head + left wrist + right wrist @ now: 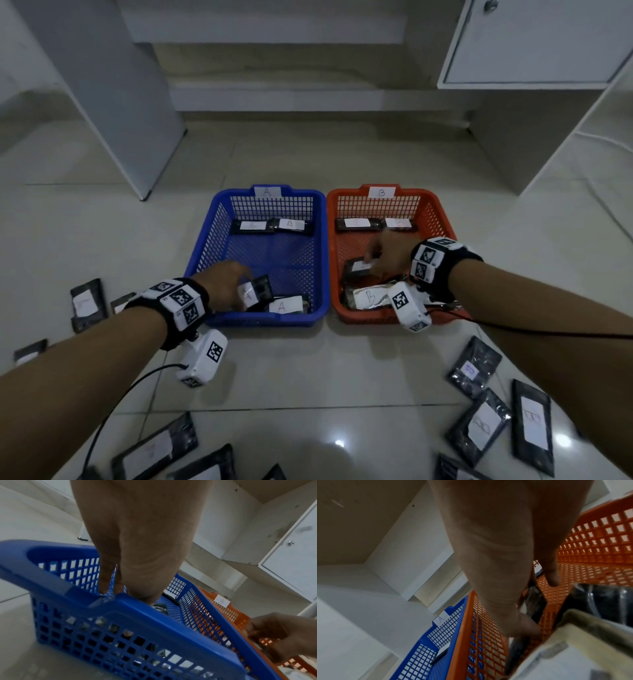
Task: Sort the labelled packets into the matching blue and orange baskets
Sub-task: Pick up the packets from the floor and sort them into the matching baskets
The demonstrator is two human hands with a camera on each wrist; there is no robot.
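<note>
The blue basket [205, 240], tagged A, stands left of the orange basket [442, 219], tagged B. My left hand [239, 287] is inside the blue one near its front wall and pinches a dark packet labelled A [255, 293], held tilted above another A packet [286, 305]. My right hand [371, 260] reaches into the orange basket, thumb and fingers pinching a dark packet [356, 269] with a white label. A packet labelled B [368, 298] lies in front of it. In the right wrist view that held packet [536, 601] shows between thumb and fingers [553, 577].
Two labelled packets lie at the back of each basket [253, 226] [356, 223]. Several loose packets lie on the tiled floor at left [85, 303], right [474, 370] and bottom [154, 448]. A white cabinet [531, 44] and a panel [113, 102] stand behind.
</note>
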